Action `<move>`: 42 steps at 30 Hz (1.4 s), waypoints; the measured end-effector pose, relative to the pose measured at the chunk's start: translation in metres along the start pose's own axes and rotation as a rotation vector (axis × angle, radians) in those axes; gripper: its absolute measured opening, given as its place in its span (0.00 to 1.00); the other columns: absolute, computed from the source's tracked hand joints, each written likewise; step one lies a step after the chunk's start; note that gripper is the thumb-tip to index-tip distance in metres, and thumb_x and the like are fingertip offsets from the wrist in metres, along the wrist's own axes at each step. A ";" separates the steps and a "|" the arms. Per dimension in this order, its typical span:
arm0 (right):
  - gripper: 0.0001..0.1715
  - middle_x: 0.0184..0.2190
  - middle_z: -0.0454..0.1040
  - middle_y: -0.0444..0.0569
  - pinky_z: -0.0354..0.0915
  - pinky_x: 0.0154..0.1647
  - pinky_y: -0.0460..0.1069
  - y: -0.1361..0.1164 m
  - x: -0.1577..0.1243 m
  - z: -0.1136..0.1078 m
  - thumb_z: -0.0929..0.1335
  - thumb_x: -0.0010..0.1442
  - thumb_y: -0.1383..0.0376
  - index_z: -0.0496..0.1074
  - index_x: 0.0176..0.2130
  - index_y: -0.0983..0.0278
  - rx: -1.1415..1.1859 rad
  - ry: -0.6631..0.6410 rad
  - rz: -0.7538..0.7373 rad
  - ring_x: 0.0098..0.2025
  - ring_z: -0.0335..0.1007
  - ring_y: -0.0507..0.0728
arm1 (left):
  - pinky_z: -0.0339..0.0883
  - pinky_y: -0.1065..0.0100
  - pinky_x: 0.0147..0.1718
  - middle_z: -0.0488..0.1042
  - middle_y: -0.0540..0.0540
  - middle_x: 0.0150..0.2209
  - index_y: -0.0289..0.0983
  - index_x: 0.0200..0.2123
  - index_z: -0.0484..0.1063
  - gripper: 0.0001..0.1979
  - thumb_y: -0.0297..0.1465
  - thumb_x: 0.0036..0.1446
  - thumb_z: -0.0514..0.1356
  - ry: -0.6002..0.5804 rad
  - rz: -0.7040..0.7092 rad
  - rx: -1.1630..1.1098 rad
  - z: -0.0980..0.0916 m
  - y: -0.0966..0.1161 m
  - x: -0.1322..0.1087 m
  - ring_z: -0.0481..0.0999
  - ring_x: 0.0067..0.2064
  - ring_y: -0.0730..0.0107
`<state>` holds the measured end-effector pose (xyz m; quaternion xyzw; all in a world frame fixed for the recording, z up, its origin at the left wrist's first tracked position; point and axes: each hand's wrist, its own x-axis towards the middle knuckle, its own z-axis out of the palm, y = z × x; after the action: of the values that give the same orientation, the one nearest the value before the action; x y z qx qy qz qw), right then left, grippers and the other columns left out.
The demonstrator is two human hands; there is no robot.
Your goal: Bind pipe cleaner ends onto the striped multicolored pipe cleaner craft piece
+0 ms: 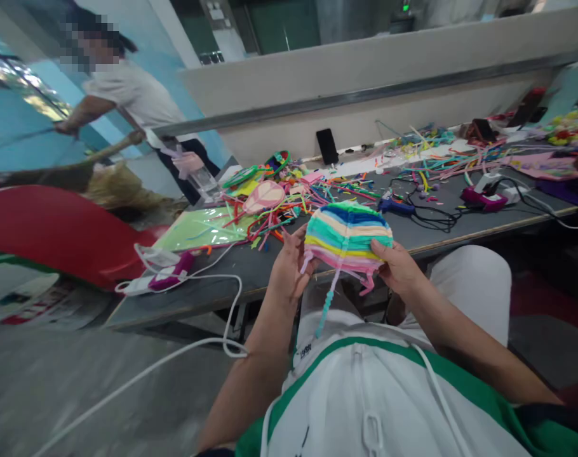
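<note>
A striped pipe-cleaner craft piece [349, 236] is held up over my lap at the table's front edge. Its bands run green, blue, cream, teal, yellow and pink, with a ridge down the middle. From its lower edge a pink and teal twisted stem [328, 303] hangs down, and short pink ends stick out beside it. My left hand [293, 265] grips the left edge, fingers partly behind it. On the right edge, my right hand [397, 265] pinches with the thumb on the front face; its other fingers are mostly hidden.
Loose pipe cleaners [270, 219] and scraps cover the grey table [441, 231]. A blue glue gun [396, 206] with a black cable lies right of the piece. Purple power strips [172, 273] trail white cords. A phone [327, 146] leans at the back. Another person [136, 95] stands at left.
</note>
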<state>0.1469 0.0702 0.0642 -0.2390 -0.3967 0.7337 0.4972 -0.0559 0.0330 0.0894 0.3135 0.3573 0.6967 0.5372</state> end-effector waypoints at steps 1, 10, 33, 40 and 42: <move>0.21 0.38 0.79 0.46 0.69 0.28 0.46 -0.001 0.001 -0.002 0.74 0.48 0.56 0.74 0.42 0.60 0.033 0.048 -0.045 0.34 0.75 0.56 | 0.72 0.63 0.40 0.76 0.42 0.41 0.36 0.45 0.72 0.25 0.49 0.54 0.58 0.006 0.036 0.046 -0.001 -0.001 -0.002 0.78 0.39 0.65; 0.16 0.31 0.77 0.38 0.63 0.19 0.41 -0.004 0.003 -0.007 0.75 0.48 0.60 0.73 0.38 0.59 0.246 0.275 -0.310 0.23 0.69 0.48 | 0.68 0.69 0.39 0.74 0.48 0.34 0.38 0.38 0.74 0.06 0.29 0.57 0.59 -0.014 0.680 1.011 0.009 -0.019 -0.057 0.73 0.36 0.72; 0.16 0.34 0.77 0.41 0.65 0.21 0.42 0.004 -0.012 0.024 0.74 0.50 0.59 0.74 0.40 0.59 0.218 0.269 -0.296 0.25 0.69 0.48 | 0.54 0.51 0.59 0.56 0.40 0.60 0.39 0.35 0.78 0.06 0.29 0.55 0.61 0.018 0.973 1.364 0.029 -0.036 -0.039 0.57 0.62 0.54; 0.14 0.35 0.77 0.41 0.65 0.20 0.42 0.007 -0.012 0.023 0.73 0.52 0.61 0.74 0.40 0.59 0.225 0.252 -0.302 0.24 0.69 0.48 | 0.56 0.53 0.59 0.60 0.38 0.58 0.37 0.37 0.76 0.07 0.27 0.57 0.59 -0.042 0.992 1.393 0.028 -0.036 -0.039 0.60 0.61 0.56; 0.13 0.34 0.77 0.41 0.65 0.20 0.42 0.007 -0.012 0.023 0.73 0.52 0.62 0.74 0.40 0.59 0.236 0.255 -0.298 0.25 0.69 0.49 | 0.56 0.53 0.59 0.61 0.38 0.58 0.36 0.37 0.75 0.07 0.26 0.57 0.58 -0.056 0.988 1.397 0.027 -0.036 -0.039 0.60 0.60 0.57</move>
<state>0.1305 0.0502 0.0714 -0.2087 -0.2729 0.6574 0.6706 -0.0058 0.0053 0.0725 0.7095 0.5138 0.4629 -0.1357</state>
